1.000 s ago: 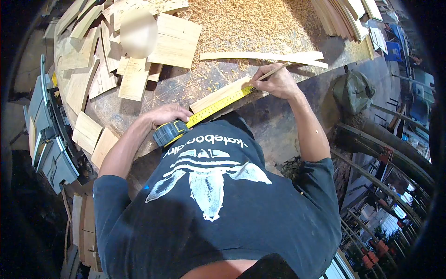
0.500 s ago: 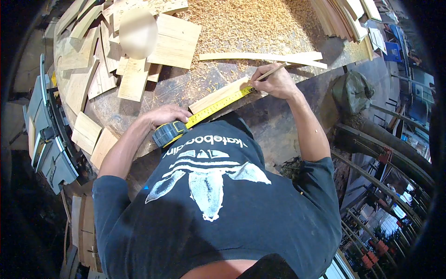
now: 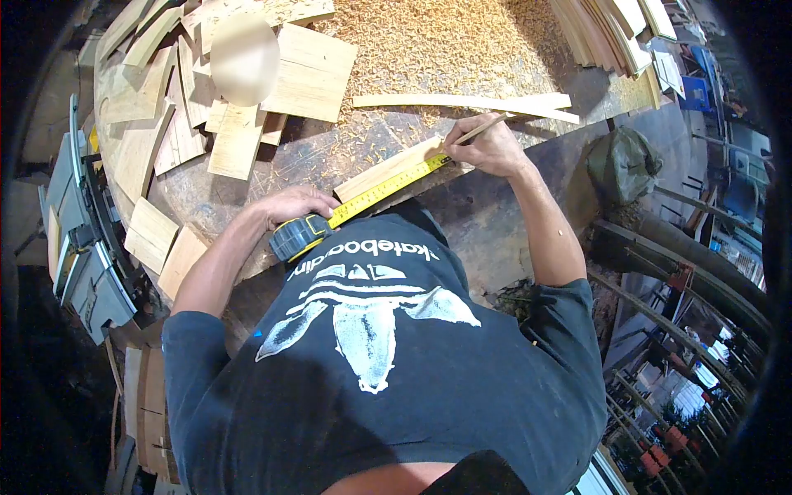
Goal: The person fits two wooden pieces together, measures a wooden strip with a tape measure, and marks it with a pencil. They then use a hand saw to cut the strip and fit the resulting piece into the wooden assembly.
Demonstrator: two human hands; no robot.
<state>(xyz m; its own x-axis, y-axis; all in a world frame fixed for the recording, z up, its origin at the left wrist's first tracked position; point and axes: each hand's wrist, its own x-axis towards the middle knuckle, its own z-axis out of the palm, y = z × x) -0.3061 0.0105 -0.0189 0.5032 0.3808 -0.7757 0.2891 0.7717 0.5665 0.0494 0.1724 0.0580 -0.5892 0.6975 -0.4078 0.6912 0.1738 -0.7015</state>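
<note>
My left hand [image 3: 290, 205] grips a grey and yellow tape measure [image 3: 297, 237] at the near edge of the round workbench [image 3: 206, 198]. Its yellow blade [image 3: 388, 188] runs along a narrow wooden strip [image 3: 388, 169] lying on the bench. My right hand [image 3: 487, 144] rests at the far end of the strip and holds a pencil [image 3: 478, 129], its tip down on the wood beside the blade's end.
Cut wooden boards [image 3: 239, 132] are piled on the bench's left side, and wood shavings [image 3: 437, 41] cover the far part. Two long curved slats [image 3: 462, 101] lie beyond the strip. Stacked slats [image 3: 610, 29] stand at the far right. A grey machine [image 3: 78, 247] sits left of the bench.
</note>
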